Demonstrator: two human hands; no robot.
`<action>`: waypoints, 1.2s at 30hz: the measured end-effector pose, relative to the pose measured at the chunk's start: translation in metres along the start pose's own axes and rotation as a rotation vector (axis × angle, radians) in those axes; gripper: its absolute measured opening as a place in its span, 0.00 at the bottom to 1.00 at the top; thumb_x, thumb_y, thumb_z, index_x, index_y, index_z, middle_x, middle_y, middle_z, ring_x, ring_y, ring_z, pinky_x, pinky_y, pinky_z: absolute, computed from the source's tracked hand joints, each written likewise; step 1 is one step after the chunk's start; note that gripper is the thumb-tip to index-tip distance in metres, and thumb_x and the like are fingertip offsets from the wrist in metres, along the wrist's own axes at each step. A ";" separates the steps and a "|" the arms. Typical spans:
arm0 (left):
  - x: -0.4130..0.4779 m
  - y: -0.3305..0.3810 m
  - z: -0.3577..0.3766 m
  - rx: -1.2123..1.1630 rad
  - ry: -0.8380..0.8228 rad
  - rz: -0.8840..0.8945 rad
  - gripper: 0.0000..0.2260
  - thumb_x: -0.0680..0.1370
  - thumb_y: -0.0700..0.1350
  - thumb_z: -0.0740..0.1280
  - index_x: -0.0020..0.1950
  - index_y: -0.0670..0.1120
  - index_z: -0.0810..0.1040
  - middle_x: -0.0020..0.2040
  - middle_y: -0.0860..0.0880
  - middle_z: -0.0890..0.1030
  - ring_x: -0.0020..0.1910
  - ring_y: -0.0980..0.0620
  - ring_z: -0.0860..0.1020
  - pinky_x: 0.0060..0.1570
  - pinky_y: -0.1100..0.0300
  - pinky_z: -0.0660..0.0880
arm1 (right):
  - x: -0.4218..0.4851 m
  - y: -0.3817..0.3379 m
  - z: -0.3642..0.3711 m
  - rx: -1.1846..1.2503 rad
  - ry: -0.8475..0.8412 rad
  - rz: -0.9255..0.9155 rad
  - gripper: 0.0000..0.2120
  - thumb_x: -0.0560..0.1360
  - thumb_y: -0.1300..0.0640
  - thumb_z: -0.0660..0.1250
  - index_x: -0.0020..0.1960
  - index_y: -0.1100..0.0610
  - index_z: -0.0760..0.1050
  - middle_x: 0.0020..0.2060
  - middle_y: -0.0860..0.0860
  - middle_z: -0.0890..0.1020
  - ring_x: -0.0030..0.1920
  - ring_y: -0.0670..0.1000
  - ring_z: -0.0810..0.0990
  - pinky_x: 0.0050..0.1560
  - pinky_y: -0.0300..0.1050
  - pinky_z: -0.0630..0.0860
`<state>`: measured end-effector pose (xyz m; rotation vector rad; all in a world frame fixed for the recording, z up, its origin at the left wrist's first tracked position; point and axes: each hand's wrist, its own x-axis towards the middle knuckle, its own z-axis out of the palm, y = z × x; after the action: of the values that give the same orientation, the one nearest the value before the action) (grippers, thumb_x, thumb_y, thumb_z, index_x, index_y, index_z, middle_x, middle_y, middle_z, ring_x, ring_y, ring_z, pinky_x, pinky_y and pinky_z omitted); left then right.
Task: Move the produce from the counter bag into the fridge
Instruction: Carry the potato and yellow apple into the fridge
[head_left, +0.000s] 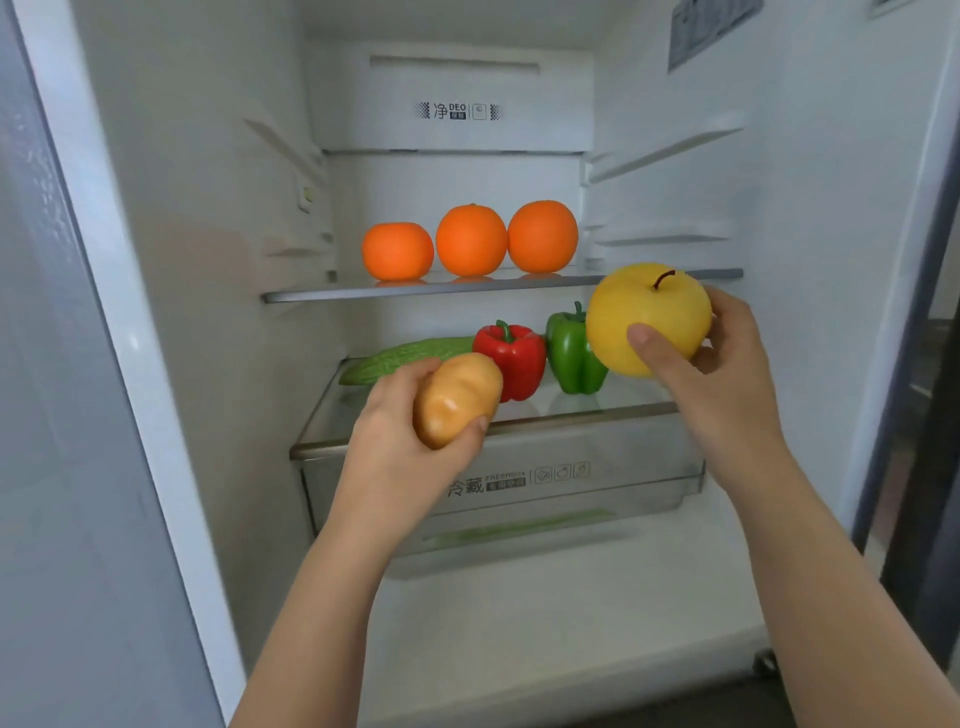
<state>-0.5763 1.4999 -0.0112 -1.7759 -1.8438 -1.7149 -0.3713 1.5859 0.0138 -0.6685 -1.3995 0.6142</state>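
Left hand around potato, right hand around yellow apple (2 peppers behind).

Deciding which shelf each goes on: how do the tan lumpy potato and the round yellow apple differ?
The tan lumpy potato is oblong and stemless; the round yellow apple is bigger, with a dark stem. The left hand holds the potato low by the lower glass shelf; the right hand holds the apple higher. Both are unplaced.
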 end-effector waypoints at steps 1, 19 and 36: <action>0.005 0.000 0.002 0.013 0.009 0.005 0.24 0.67 0.48 0.73 0.61 0.54 0.71 0.55 0.56 0.74 0.53 0.57 0.72 0.46 0.71 0.67 | 0.007 0.000 0.001 0.013 0.010 -0.021 0.32 0.64 0.44 0.74 0.64 0.47 0.65 0.58 0.46 0.72 0.53 0.46 0.76 0.43 0.35 0.73; 0.056 -0.023 0.009 0.140 0.021 0.050 0.22 0.66 0.45 0.75 0.57 0.55 0.72 0.51 0.54 0.75 0.46 0.59 0.73 0.42 0.74 0.66 | 0.137 0.004 0.021 -0.296 -0.014 -0.090 0.32 0.69 0.47 0.72 0.68 0.53 0.63 0.54 0.49 0.70 0.51 0.49 0.71 0.49 0.43 0.67; 0.070 -0.043 0.008 0.084 -0.024 0.086 0.25 0.63 0.48 0.76 0.57 0.54 0.73 0.51 0.58 0.77 0.49 0.67 0.74 0.42 0.82 0.64 | 0.192 0.025 0.017 -0.315 -0.270 0.214 0.24 0.71 0.47 0.69 0.61 0.61 0.71 0.55 0.56 0.75 0.53 0.55 0.75 0.51 0.51 0.75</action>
<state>-0.6262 1.5636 0.0065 -1.8228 -1.7922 -1.5697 -0.3731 1.7452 0.1250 -1.0250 -1.7092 0.6770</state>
